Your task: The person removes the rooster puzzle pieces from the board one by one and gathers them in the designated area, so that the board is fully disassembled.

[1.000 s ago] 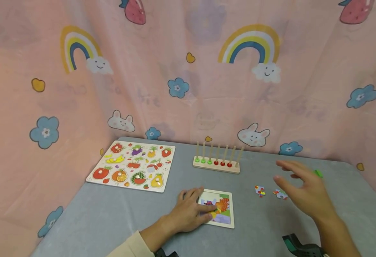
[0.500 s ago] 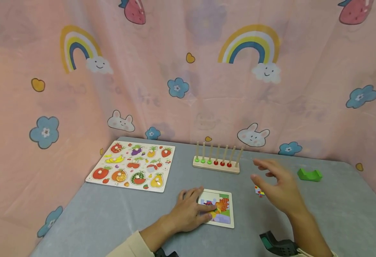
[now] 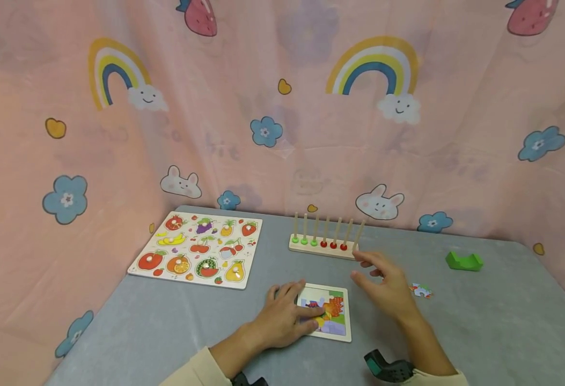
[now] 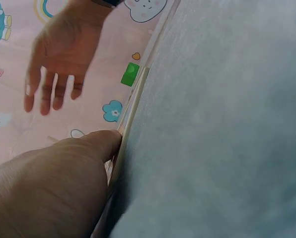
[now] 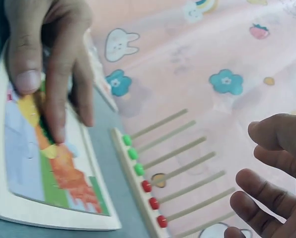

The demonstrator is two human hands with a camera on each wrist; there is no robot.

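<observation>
A framed jigsaw puzzle (image 3: 335, 327) with a chicken-like picture lies on the table, its top left part without pieces. My left hand (image 3: 284, 316) rests on its left side, fingers spread over the picture; the right wrist view also shows these fingers on the puzzle (image 5: 26, 168). To the right of the puzzle, my right hand (image 3: 386, 287) hovers above the table with loosely bent fingers. Nothing shows between its fingers in the right wrist view. Just right of that hand lies a loose jigsaw piece (image 3: 421, 290).
A wooden peg stand (image 3: 323, 249) with green and red beads stands behind the puzzle. A fruit peg board (image 3: 195, 249) lies at the back left. At the back right sits a green curved block (image 3: 464, 261). A patterned pink curtain (image 3: 282, 161) hangs behind the table.
My right hand has moved left across the table towards the puzzle, uncovering the green block and covering the place of another loose piece. My left hand has stayed on the puzzle.
</observation>
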